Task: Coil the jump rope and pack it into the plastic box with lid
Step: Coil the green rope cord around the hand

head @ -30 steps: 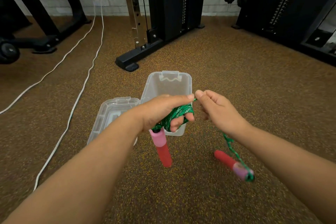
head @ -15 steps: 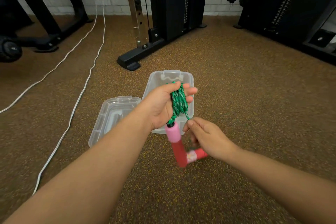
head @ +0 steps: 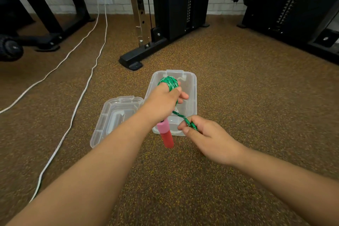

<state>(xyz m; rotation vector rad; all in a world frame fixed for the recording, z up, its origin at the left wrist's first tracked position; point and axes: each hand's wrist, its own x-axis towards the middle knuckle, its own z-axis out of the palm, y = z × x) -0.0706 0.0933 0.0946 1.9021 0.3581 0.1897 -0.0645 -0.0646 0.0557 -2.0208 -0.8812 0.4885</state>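
Left hand [head: 163, 102] wears the green rope coil [head: 168, 82] over the open box [head: 190, 86]—lid [head: 113, 115] at 9 o'clock. Right hand [head: 207, 137] pinches the tail, perhaps hiding the second handle; floor [head: 247, 97] open toward 3.

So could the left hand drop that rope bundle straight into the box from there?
Probably yes: the left hand holds the green rope right over the open plastic box, whose lid lies off to the side.

Green-white flecked rope [head: 169, 82]; pink-red handle [head: 166, 135].
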